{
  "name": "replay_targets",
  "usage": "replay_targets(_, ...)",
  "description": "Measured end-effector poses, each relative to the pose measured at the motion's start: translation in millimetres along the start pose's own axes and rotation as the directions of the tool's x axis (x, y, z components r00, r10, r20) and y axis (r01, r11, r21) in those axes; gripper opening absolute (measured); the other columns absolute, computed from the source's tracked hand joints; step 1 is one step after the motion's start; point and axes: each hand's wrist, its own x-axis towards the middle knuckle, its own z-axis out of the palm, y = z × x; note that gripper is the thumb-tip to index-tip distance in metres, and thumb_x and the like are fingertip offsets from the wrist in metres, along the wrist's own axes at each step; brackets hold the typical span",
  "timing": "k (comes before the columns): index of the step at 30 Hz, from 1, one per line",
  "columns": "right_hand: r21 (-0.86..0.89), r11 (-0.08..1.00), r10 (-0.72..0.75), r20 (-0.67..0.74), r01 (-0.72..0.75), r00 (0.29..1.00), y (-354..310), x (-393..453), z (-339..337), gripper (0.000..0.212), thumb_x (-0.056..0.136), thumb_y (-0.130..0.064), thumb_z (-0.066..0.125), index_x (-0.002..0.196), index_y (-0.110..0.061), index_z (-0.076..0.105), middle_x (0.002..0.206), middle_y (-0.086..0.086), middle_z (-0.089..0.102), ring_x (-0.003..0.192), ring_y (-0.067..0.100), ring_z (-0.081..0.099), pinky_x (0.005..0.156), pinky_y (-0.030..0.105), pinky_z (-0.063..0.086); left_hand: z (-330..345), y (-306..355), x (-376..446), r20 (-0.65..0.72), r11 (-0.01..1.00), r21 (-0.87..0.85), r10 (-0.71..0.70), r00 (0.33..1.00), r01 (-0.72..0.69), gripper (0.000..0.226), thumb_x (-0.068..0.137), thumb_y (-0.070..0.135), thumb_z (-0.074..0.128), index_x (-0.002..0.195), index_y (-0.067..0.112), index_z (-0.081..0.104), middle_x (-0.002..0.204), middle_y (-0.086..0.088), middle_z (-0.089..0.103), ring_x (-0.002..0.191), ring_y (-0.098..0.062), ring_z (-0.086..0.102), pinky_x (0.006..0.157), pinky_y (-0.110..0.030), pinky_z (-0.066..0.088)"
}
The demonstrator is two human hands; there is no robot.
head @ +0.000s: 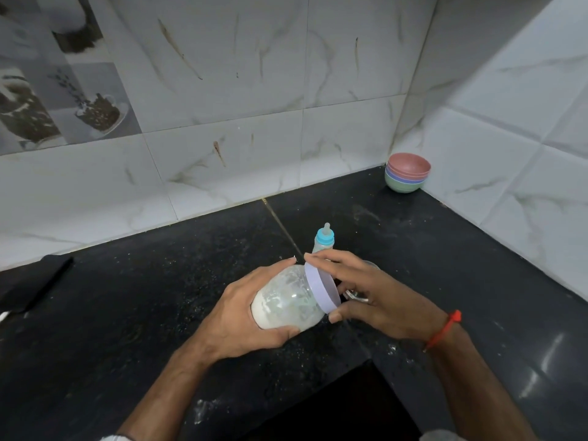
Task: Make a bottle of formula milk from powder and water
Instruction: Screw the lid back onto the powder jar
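A clear plastic jar of white powder [291, 300] is tilted on its side above the black counter [159, 297], its mouth pointing right. My left hand [245, 316] grips the jar's body. My right hand [366, 291] wraps its fingers and thumb round the jar's lilac lid [321, 289]. Behind my hands stands a baby bottle [324, 238] with a blue collar and a clear teat, upright. A clear glass [358, 296] sits partly hidden under my right hand.
A stack of coloured bowls [408, 172] stands in the back right corner against the tiled walls. A dark flat object [38, 286] lies at the left edge. The counter's front edge drops away at a cut-out [350, 405] below my arms.
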Motion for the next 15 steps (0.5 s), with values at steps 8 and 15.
replay_targets(8, -0.587, 0.763, 0.063, -0.347, -0.270, 0.936, -8, 3, 4, 0.080, 0.091, -0.082, 0.015, 0.072, -0.019, 0.062, 0.065, 0.002, 0.063, 0.061, 0.018, 0.060, 0.058, 0.035, 0.047, 13, 12, 3, 0.056, 0.998, -0.002, 0.056, 0.997, -0.056, 0.102, 0.064, 0.028, 0.098, 0.152, 0.035, 0.046, 0.146, 0.020, 0.056, 0.131, -0.007, 0.059, 0.104, -0.019, 0.050)
replay_targets(15, -0.277, 0.960, -0.159, -0.413, 0.042, 0.897, 7, -11, 3, 0.060, 0.088, -0.069, 0.060, 0.125, -0.022, 0.065, 0.118, -0.008, 0.065, 0.106, 0.011, 0.063, 0.086, 0.030, 0.056, 8, 12, 10, 0.013, 0.998, -0.051, 0.032, 0.999, -0.031, 0.099, 0.067, 0.037, 0.093, 0.153, 0.028, 0.046, 0.148, 0.015, 0.057, 0.135, -0.013, 0.058, 0.111, -0.034, 0.051)
